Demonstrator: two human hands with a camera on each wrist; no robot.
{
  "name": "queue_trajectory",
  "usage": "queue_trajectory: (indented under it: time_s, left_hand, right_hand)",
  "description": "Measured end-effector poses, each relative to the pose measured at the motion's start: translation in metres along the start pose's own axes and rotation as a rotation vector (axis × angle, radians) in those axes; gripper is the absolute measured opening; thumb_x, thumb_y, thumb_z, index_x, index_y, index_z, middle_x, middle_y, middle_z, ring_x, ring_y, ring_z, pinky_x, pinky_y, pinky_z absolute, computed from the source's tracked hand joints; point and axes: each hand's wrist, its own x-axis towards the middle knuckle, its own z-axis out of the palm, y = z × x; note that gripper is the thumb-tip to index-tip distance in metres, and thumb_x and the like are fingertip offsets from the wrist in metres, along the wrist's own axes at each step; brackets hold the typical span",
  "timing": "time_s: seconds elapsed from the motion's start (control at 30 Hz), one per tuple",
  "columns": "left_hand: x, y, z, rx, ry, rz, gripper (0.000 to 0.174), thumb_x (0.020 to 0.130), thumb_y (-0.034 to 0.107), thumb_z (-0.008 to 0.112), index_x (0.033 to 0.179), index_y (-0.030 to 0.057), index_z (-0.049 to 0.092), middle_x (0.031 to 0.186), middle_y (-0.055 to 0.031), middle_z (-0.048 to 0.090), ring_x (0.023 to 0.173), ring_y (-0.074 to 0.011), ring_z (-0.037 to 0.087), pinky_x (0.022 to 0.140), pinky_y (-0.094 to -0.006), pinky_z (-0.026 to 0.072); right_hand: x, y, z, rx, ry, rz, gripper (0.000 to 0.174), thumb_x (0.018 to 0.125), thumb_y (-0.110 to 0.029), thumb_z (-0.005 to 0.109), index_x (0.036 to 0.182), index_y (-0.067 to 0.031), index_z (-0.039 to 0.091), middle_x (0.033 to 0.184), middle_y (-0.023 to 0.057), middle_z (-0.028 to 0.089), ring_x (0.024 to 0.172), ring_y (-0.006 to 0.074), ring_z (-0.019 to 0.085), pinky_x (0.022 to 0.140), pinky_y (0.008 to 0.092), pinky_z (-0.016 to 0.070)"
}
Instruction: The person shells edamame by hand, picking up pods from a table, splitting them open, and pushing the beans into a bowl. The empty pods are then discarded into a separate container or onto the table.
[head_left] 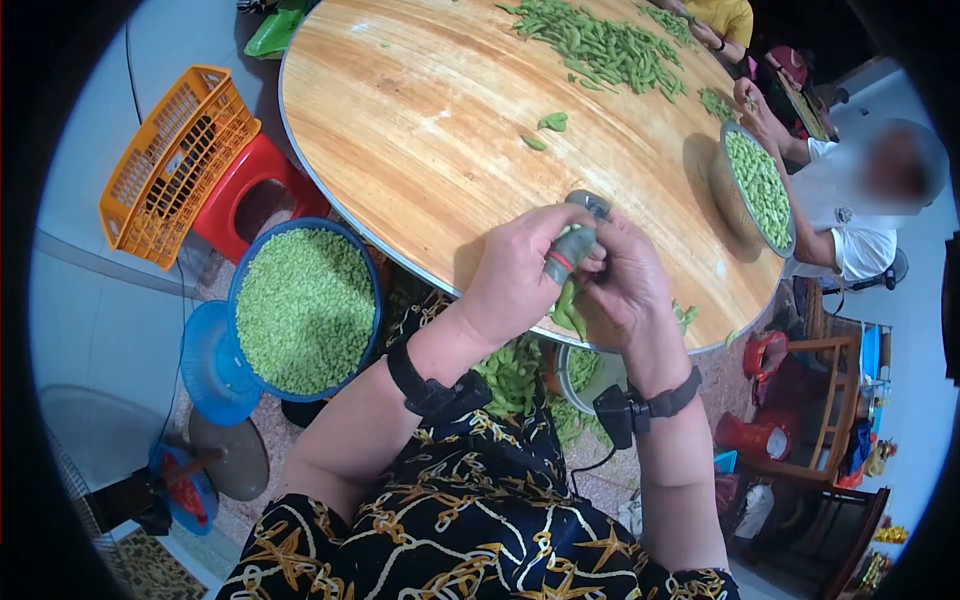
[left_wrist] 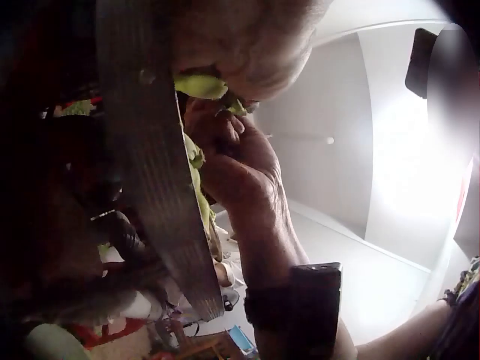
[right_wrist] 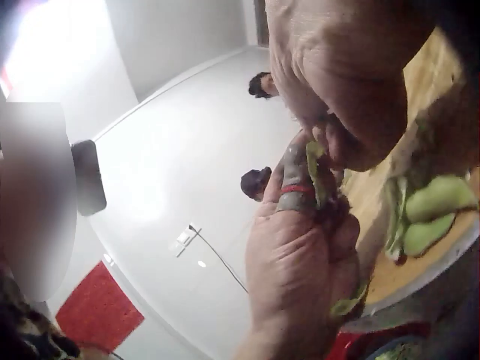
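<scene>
Both hands meet just above the table's near edge. My left hand [head_left: 515,270], with grey coverings on its thumb and a finger and a red band on the thumb, pinches a green pod [right_wrist: 316,174]. Curled fingers of my right hand [head_left: 632,275] are at the pod's upper end in the right wrist view, where my right hand [right_wrist: 345,82] hides part of it. Several pods [head_left: 568,310] lie on the table directly below the hands. Another pod [left_wrist: 201,86] shows between the two hands in the left wrist view.
The round wooden table [head_left: 420,150] holds a pile of pods [head_left: 600,45] at its far side and a metal bowl of beans [head_left: 758,190] at right. Left of the table stand a blue tub of beans [head_left: 305,310], a red stool [head_left: 225,215] and an orange crate [head_left: 180,165]. People sit opposite.
</scene>
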Motion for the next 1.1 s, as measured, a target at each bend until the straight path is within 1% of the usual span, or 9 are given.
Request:
queue_trajectory:
  time_s: [0.17,0.3,0.63,0.7,0.73,0.87,0.93,1.0,1.1]
  left_hand:
    - [-0.009,-0.014,-0.014,-0.144,0.021,-0.28,0.016,0.08,0.009,0.061,0.093,0.0016,0.056,0.069,-0.0075,0.057,0.061,-0.0138,0.053,0.055,-0.0262,0.0419]
    - [-0.023,0.003,-0.031,0.457,-0.45,0.037,0.016,0.074,0.01,0.065,0.088,0.0042,0.062,0.076,-0.0133,0.057,0.068,-0.0307,0.056,0.061,-0.0356,0.046]
    - [-0.031,0.001,-0.009,0.529,-0.489,-0.054,0.015,0.078,0.009,0.049,0.088,-0.0017,0.052,0.082,-0.0188,0.055,0.084,-0.0348,0.056,0.07,-0.0412,0.0472]
    - [-0.037,-0.002,-0.007,0.639,-0.415,0.012,0.014,0.078,0.011,0.053,0.084,-0.0014,0.051,0.083,-0.0189,0.056,0.079,-0.0345,0.058,0.067,-0.0413,0.0483]
    - [-0.038,0.0,-0.007,0.625,-0.347,0.038,0.015,0.077,0.01,0.056,0.082,-0.0022,0.05,0.082,-0.019,0.055,0.077,-0.0352,0.059,0.066,-0.0407,0.0489]
    - [-0.026,0.0,-0.042,0.453,-0.224,-0.021,0.018,0.074,0.01,0.059,0.088,-0.0004,0.054,0.083,-0.0207,0.058,0.079,-0.0372,0.058,0.066,-0.0401,0.048]
    - [-0.02,0.005,-0.089,0.27,-0.148,-0.423,0.03,0.069,0.006,0.06,0.099,0.0033,0.056,0.08,-0.0119,0.059,0.073,-0.0234,0.058,0.062,-0.0317,0.0457]
    - [-0.048,-0.029,-0.152,-0.603,0.108,-0.422,0.027,0.077,0.015,0.057,0.102,0.0054,0.055,0.083,0.0009,0.054,0.062,-0.0055,0.047,0.047,-0.0174,0.0334]
    - [-0.083,-0.07,-0.231,-0.401,0.614,-0.567,0.023,0.083,0.004,0.039,0.1,0.0048,0.054,0.076,-0.0001,0.051,0.058,-0.0055,0.041,0.044,-0.0171,0.0272]
  right_hand:
    - [-0.015,-0.015,-0.006,-0.494,0.172,-0.269,0.015,0.084,-0.01,0.056,0.099,-0.0058,0.056,0.068,-0.0061,0.047,0.054,0.0016,0.038,0.046,0.0164,0.0277]
    - [-0.031,-0.029,-0.026,-0.728,-0.124,-0.064,0.02,0.083,-0.01,0.056,0.101,-0.0019,0.056,0.083,0.0001,0.056,0.07,0.0068,0.053,0.063,0.0196,0.0419]
    - [-0.041,-0.007,-0.01,-1.478,-0.126,-0.246,0.022,0.083,-0.012,0.056,0.102,-0.0009,0.054,0.088,0.0183,0.061,0.082,0.0297,0.06,0.073,0.0353,0.0461]
    - [-0.04,-0.002,-0.009,-1.525,-0.154,-0.332,0.02,0.084,-0.014,0.054,0.097,-0.0001,0.058,0.091,0.0185,0.06,0.084,0.0324,0.058,0.075,0.037,0.0442]
    - [-0.039,0.001,-0.012,-1.587,-0.136,-0.369,0.023,0.081,-0.003,0.054,0.104,-0.0005,0.055,0.084,0.012,0.064,0.077,0.0161,0.061,0.07,0.0288,0.0477]
    - [-0.043,0.006,-0.016,-1.488,-0.047,-0.294,0.021,0.081,-0.01,0.056,0.099,0.0006,0.059,0.092,0.0167,0.061,0.082,0.0307,0.059,0.075,0.0355,0.0452]
    - [-0.043,0.01,-0.016,-1.469,-0.062,-0.344,0.021,0.08,-0.009,0.056,0.099,0.0007,0.059,0.092,0.016,0.062,0.082,0.0289,0.06,0.075,0.0341,0.0456]
    - [-0.046,0.009,-0.011,-1.393,-0.03,-0.302,0.02,0.081,-0.006,0.056,0.099,0.0009,0.059,0.092,0.0148,0.062,0.082,0.0242,0.061,0.075,0.0315,0.0458]
    - [-0.044,0.01,-0.016,-1.425,-0.059,-0.372,0.021,0.081,-0.007,0.057,0.1,0.0007,0.059,0.088,0.0132,0.063,0.079,0.02,0.062,0.072,0.0296,0.0465]
